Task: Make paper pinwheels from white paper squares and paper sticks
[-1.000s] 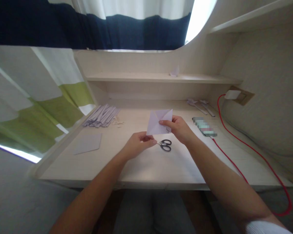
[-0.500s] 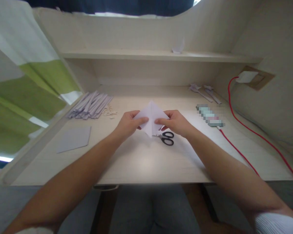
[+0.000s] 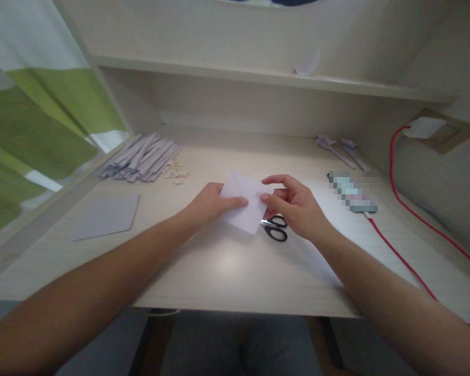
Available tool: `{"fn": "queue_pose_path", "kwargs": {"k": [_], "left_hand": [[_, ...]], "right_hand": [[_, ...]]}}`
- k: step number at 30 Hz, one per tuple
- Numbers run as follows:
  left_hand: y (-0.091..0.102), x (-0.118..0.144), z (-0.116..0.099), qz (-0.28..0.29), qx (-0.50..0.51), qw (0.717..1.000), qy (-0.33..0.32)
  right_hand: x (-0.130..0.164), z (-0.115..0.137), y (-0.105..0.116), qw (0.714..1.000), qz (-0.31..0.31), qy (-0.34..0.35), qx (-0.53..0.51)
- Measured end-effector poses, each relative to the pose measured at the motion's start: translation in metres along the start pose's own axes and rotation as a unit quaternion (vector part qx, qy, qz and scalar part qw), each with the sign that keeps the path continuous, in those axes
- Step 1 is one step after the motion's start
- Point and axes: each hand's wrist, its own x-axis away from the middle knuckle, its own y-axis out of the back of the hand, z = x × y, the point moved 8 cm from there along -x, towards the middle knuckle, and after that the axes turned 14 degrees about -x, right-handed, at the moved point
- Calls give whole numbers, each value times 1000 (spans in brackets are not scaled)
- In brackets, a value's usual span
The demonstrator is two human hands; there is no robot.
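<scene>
A folded piece of pale paper (image 3: 246,209) lies low over the middle of the light wooden desk (image 3: 227,266). My left hand (image 3: 211,202) pinches its left edge, thumb on top. My right hand (image 3: 295,206) holds its right side with the fingertips, index finger raised. Black-handled scissors (image 3: 276,228) lie on the desk just under my right hand, partly hidden by the paper.
A flat grey sheet (image 3: 106,215) lies at the left. A pile of folded paper strips (image 3: 143,156) and small scraps (image 3: 176,172) sit behind it. A blurred device (image 3: 352,191) with a red cable (image 3: 403,256) is at the right, two paper pieces (image 3: 337,149) behind it. A shelf (image 3: 258,75) runs above.
The paper has come down from being held up in the air to just above the desk, and both hands now grip it from its sides. The view has tilted downward.
</scene>
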Motion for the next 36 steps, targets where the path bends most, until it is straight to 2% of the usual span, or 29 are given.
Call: {"fn": "queue_pose_path", "kwargs": {"k": [2,4,8,11,14,22,26,31,36], "left_hand": [[2,3,-2,-17,50,999,-2],[7,6,-6,-38,94,995,-4],[11,11,-12,-58,120,991,-14],[11,12,-13,-62,134,989,-20],[10,12,-12,-57,147,987,-25],[9,16,-15,-47,143,988,-37],[9,23,-18,-61,117,991,-35],[6,27,-16,-73,107,991,-32],[7,28,-13,-80,82,993,-18]], "right_hand": [[8,15,7,995,-31,91,17],[17,30,1,981,-5,168,93],[30,44,-26,938,102,247,222],[33,51,-33,923,120,280,237],[31,50,-30,926,110,273,235],[29,30,-18,969,71,180,153],[32,30,-19,973,79,175,131],[28,25,-16,987,83,122,69],[24,23,-7,990,52,109,69]]}}
